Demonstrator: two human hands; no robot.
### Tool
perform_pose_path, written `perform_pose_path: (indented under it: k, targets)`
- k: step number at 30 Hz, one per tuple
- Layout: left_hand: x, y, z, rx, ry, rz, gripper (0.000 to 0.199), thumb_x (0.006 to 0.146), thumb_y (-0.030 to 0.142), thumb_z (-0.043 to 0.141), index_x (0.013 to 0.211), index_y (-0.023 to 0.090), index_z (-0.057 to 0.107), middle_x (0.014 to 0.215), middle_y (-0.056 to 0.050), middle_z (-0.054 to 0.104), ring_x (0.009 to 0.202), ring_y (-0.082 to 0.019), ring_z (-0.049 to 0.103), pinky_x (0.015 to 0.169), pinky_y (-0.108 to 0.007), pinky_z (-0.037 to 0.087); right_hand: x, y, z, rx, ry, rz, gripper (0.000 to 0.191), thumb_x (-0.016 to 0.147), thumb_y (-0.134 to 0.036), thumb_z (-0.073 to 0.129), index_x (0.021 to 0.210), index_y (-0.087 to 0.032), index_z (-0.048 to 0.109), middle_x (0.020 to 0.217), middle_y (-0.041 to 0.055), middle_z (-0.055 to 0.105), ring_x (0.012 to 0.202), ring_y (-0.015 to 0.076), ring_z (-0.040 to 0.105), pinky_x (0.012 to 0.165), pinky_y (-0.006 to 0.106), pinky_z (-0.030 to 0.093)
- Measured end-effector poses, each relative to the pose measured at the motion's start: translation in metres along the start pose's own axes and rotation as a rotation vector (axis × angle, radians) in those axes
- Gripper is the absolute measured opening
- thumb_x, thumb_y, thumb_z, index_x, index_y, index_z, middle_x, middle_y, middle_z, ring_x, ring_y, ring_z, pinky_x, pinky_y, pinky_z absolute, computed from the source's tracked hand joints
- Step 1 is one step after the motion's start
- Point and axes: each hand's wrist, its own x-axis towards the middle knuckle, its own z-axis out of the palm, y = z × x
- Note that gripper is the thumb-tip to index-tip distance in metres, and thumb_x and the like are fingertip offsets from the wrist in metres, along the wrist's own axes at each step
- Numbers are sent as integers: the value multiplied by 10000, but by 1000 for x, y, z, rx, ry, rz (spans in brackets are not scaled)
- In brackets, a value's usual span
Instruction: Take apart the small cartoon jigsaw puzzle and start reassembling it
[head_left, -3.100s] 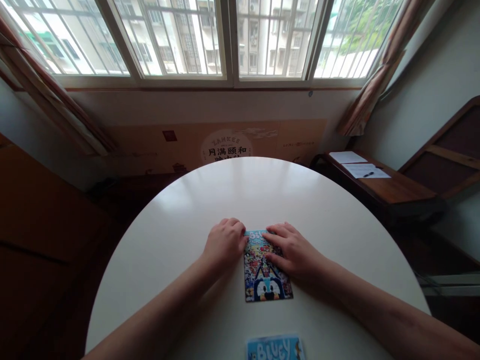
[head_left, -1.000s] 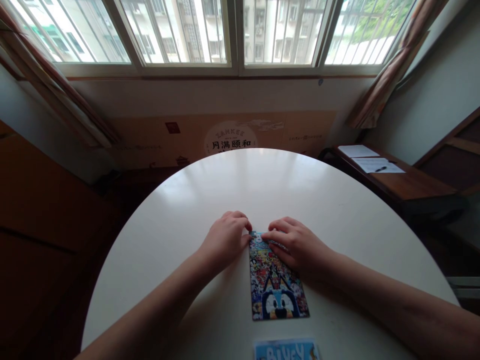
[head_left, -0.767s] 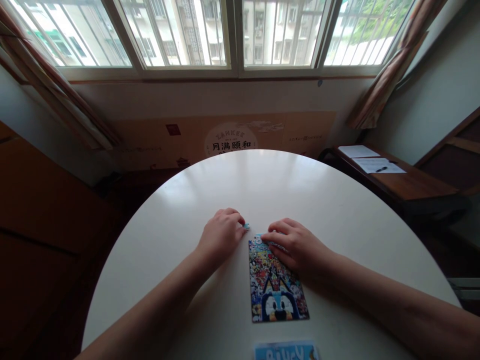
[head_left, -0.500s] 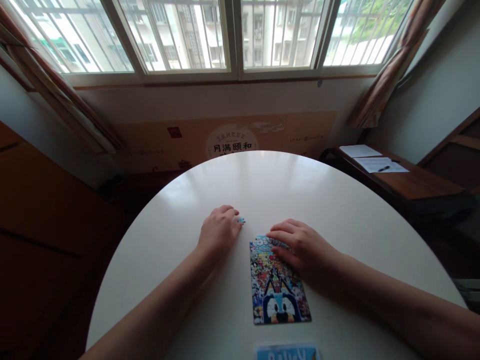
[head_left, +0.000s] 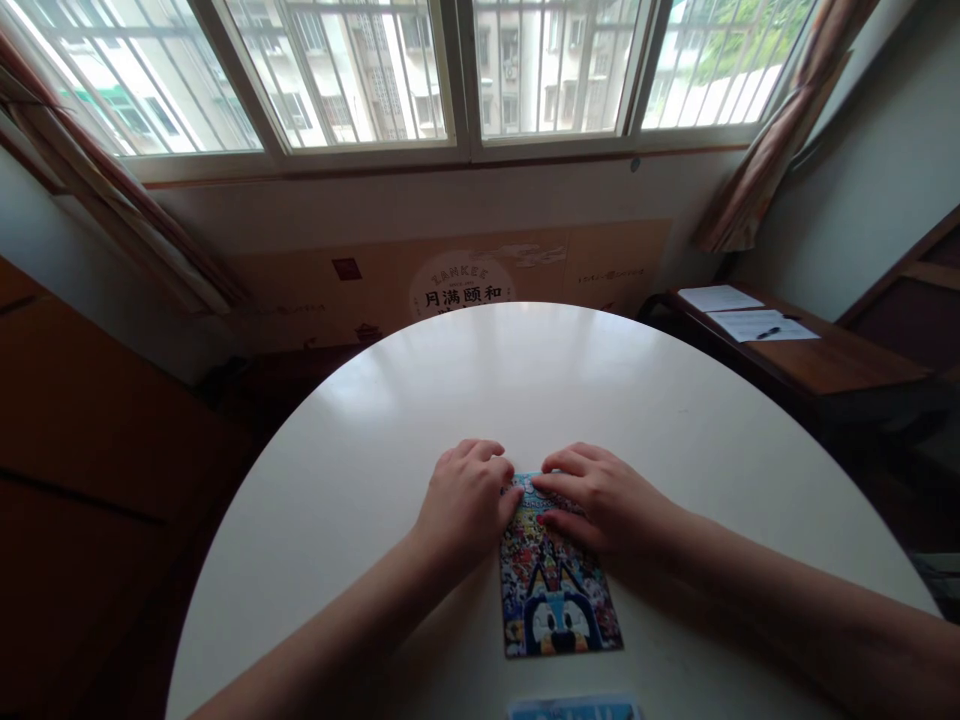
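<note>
A colourful picture puzzle (head_left: 559, 590) with a blue cartoon dog lies flat on the white round table (head_left: 360, 420). At its upper left corner is my left hand (head_left: 469, 500), thumb and fingertips closed together there; whatever piece they pinch is hidden. My right hand (head_left: 600, 495) rests on the upper right part of the puzzle with its fingers apart, holding nothing. Below the puzzle, the top of a blue printed item (head_left: 574, 710) shows at the bottom edge of the view.
Beyond the table are a barred window and a beige printed board (head_left: 300, 290) against the wall. To the right, a brown wooden desk (head_left: 862, 360) bears papers (head_left: 761, 325) and a pen. Curtains hang at both sides.
My left hand has moved right and nearer, bringing the small blue piece from the bare table to the puzzle's upper left corner. My right hand has barely shifted.
</note>
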Motion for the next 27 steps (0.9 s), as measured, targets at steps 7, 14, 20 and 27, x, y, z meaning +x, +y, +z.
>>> perform_pose_path:
  k: [7,14,20,27]
  targets:
    - [3,-5,2,-113,-6,-42,53,843,243,700,883,225,729,1114,-51,707,1092,-269,609,994,-447,483,0,-1,-1,2,-11,12,292,951,-356,625,1192,-208,697,1126,98,694,1023,275,605,936,469,501]
    - [3,-8,5,-128,43,-22,68,843,206,704,904,227,724,1129,-45,708,1098,-259,610,997,-452,484,0,0,-1,6,-15,17,277,953,-361,632,1175,-212,703,1116,91,701,1021,269,605,940,467,498]
    - [3,-13,6,-87,95,75,92,845,156,709,917,212,722,1131,-53,705,1108,-267,606,995,-485,489,0,0,0,26,-3,12,262,945,-347,640,1162,-215,706,1119,92,708,1031,263,614,938,457,494]
    - [4,-13,5,-75,134,153,121,840,120,702,932,199,703,1115,-64,702,1089,-267,616,962,-476,518,-1,1,0,23,-23,22,264,943,-341,646,1171,-219,701,1129,92,705,1048,263,610,946,451,481]
